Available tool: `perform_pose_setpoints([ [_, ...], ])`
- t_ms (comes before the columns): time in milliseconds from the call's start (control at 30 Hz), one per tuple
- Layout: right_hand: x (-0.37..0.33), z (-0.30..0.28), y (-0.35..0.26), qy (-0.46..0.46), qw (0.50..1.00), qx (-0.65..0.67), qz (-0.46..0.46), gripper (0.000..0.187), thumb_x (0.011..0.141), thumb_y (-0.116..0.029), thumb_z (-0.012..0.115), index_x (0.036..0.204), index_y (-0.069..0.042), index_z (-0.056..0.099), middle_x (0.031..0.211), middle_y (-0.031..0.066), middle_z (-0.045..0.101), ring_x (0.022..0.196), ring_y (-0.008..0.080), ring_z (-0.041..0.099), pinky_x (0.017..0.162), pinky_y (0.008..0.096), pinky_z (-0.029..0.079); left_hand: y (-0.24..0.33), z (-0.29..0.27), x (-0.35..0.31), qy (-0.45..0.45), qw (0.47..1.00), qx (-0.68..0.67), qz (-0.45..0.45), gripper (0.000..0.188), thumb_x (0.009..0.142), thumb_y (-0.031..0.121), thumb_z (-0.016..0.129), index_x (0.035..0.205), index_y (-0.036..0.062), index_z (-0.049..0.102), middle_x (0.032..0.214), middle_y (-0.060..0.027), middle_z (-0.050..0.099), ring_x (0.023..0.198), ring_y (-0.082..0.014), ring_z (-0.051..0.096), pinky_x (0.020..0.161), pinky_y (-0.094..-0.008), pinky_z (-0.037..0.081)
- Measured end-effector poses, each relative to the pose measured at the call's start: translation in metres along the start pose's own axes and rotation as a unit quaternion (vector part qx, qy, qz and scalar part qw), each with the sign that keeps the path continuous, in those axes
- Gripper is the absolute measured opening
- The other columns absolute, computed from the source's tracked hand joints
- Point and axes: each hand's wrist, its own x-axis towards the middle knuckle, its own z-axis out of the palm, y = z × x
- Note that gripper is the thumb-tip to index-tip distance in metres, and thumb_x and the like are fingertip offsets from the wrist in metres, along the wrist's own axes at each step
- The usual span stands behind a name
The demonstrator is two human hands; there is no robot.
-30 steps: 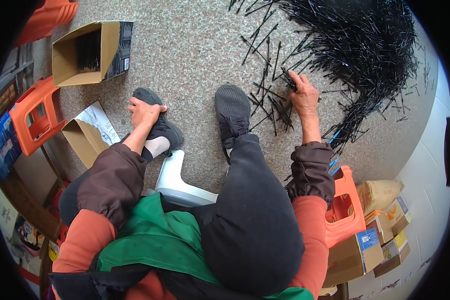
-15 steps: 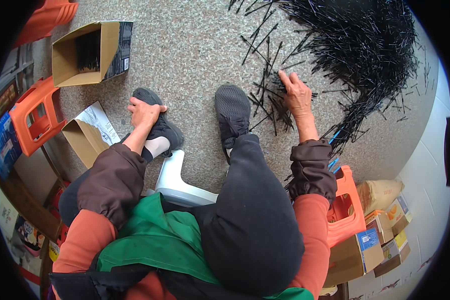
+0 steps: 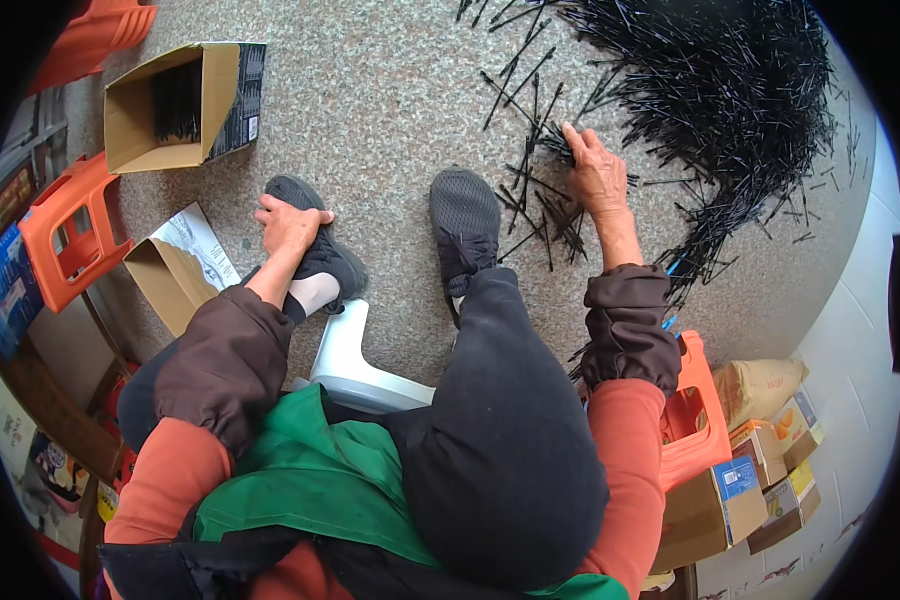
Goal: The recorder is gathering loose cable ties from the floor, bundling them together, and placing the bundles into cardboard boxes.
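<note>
My right hand [image 3: 600, 180] is bent over a small cluster of thin black sticks [image 3: 564, 228] on the speckled floor. Its fingers are closed on a few of them, with ends showing on both sides of the hand; the thumb is mostly hidden. A large heap of the same black sticks [image 3: 735, 110] lies beyond it at the upper right, trailing back toward my right sleeve. Across my left shoe [image 3: 335, 258] rests my left hand [image 3: 290, 228], fingers and thumb apart, holding nothing.
An open cardboard box [image 3: 155, 110] with black sticks inside lies at the upper left, a second box [image 3: 170, 285] nearer. Orange stools [image 3: 75, 235] stand on both sides. A white stool [image 3: 355, 370] is between my legs. Several cartons [image 3: 710, 510] stack up at lower right by the wall.
My right hand has shifted slightly up and away from me, carrying a few black sticks with it. My left hand has stayed on the shoe.
</note>
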Motion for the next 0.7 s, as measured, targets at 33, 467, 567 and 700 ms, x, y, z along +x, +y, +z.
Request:
perform_pose_setpoints([
  [33, -0.001, 0.001, 0.003, 0.006, 1.000, 0.007, 0.003, 0.043, 0.068, -0.003, 0.054, 0.110, -0.015, 0.052, 0.085, 0.0090, 0.052, 0.073, 0.0310, 0.058, 0.057, 0.0416, 0.046, 0.001, 0.000, -0.001, -0.002, 1.000, 0.001, 0.000, 0.114, 0.054, 0.035, 0.080, 0.133, -0.0019, 0.006, 0.127, -0.0234, 0.029, 0.111, -0.0367, 0.046, 0.091, -0.0403, 0.043],
  [467, 0.040, -0.011, -0.010, 0.100, 0.939, 0.192, 0.268, 0.031, 0.072, -0.028, 0.062, 0.084, 0.001, 0.060, 0.076, 0.0222, 0.062, 0.074, 0.0380, 0.060, 0.064, 0.0425, 0.047, 0.001, 0.002, 0.001, 0.002, 1.000, -0.007, 0.001, 0.110, 0.054, 0.034, 0.081, 0.130, -0.0008, 0.009, 0.125, -0.0233, 0.031, 0.111, -0.0371, 0.046, 0.090, -0.0428, 0.043],
  [567, 0.057, -0.005, -0.002, 0.115, 0.948, 0.126, 0.270, 0.036, 0.074, -0.032, 0.063, 0.087, 0.001, 0.059, 0.077, 0.0219, 0.062, 0.076, 0.0368, 0.061, 0.066, 0.0424, 0.047, 0.000, 0.002, 0.000, 0.007, 1.000, -0.007, 0.002, 0.110, 0.053, 0.033, 0.081, 0.130, -0.0008, 0.009, 0.125, -0.0231, 0.031, 0.111, -0.0369, 0.046, 0.090, -0.0428, 0.043],
  [700, 0.064, -0.007, -0.026, 0.087, 0.942, 0.150, 0.286, 0.054, 0.071, -0.044, 0.068, 0.096, 0.000, 0.051, 0.083, 0.0243, 0.061, 0.079, 0.0413, 0.059, 0.069, 0.0456, 0.046, -0.001, -0.002, 0.001, 0.002, 1.000, -0.011, -0.004, 0.110, 0.053, 0.033, 0.081, 0.130, -0.0006, 0.010, 0.125, -0.0233, 0.031, 0.112, -0.0369, 0.045, 0.090, -0.0428, 0.043],
])
